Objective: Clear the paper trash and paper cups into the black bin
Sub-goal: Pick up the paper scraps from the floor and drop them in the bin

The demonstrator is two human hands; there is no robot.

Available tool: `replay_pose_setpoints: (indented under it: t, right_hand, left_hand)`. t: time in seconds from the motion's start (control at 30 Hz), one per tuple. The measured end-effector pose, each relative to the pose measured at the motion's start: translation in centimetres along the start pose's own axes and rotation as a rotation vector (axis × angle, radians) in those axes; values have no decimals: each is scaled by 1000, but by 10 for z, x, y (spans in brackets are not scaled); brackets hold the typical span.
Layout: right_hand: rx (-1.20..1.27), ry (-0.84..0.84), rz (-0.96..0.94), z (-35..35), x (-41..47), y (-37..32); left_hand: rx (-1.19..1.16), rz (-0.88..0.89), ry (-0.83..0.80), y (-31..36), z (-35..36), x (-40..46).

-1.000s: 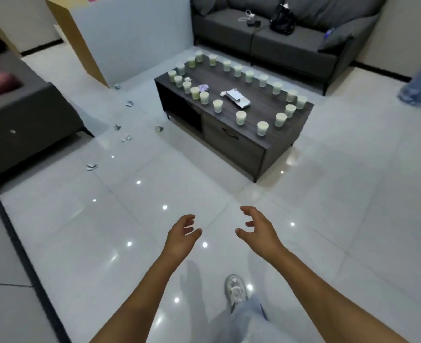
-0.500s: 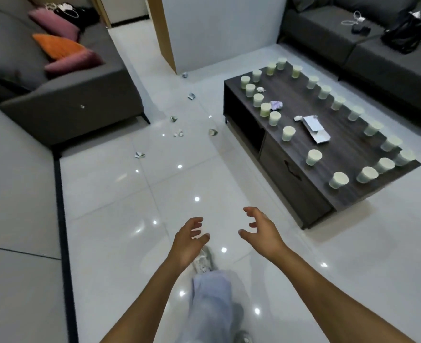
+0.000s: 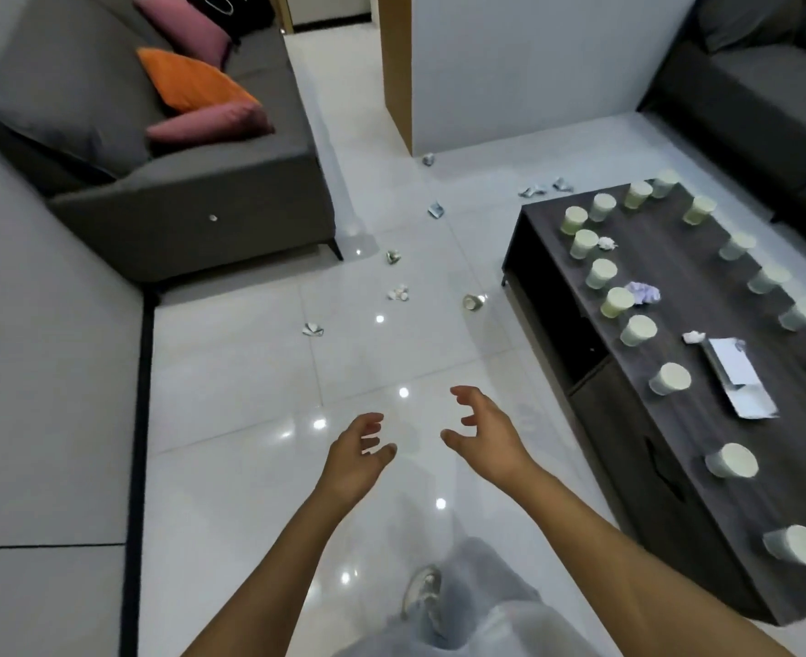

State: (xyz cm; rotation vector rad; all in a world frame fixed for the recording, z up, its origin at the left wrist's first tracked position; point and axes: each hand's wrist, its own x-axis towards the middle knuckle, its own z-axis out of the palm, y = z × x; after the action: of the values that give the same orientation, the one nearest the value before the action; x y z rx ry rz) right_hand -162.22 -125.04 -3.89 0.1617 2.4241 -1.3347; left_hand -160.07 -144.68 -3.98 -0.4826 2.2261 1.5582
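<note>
Your left hand (image 3: 356,459) and right hand (image 3: 484,436) are held out in front of you above the floor (image 3: 230,419), palms facing each other, well apart. Fingers on both are spread and loosely curled; neither holds anything.

Paper cups (image 3: 671,379) stand upside down on the dark table (image 3: 704,505) to your right, set in rows along its edges. Between the rows lie a crumpled purple paper ball (image 3: 644,292), two small white paper scraps (image 3: 606,242) and a flat white sheet (image 3: 738,379).

Paper trash is scattered on the floor between the table and the grey sofa (image 3: 192,201): a crushed cup (image 3: 474,302) just beside the table's near-left corner, a white wad (image 3: 398,293), a folded scrap (image 3: 313,330), and more pieces (image 3: 435,210) farther back toward the wall corner (image 3: 396,73).

The sofa carries an orange cushion (image 3: 192,83) and pink cushions (image 3: 211,128). A second dark sofa (image 3: 747,87) stands behind the table. One shoe (image 3: 422,590) and a light trouser leg (image 3: 477,609) show below your arms.
</note>
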Motion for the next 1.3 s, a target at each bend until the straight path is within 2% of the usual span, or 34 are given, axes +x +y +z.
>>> replay_pose_setpoints:
  t: [0.43,0.7,0.93,1.3]
  right_hand:
    - [-55,-166,-40,-29,291,-105]
    - [-120,-273,-81,-18,429,-177]
    - [-127,-305,-20,27,527,-208]
    - [-126,-279,201,119,680,-244]
  left_hand:
    - [-106,-105,177,97,-82,241]
    - [-154,-181,285,136,-150,340]
    - [-155,-239,251,138,-213,434]
    - [-68,-352,138,123,-328,626]
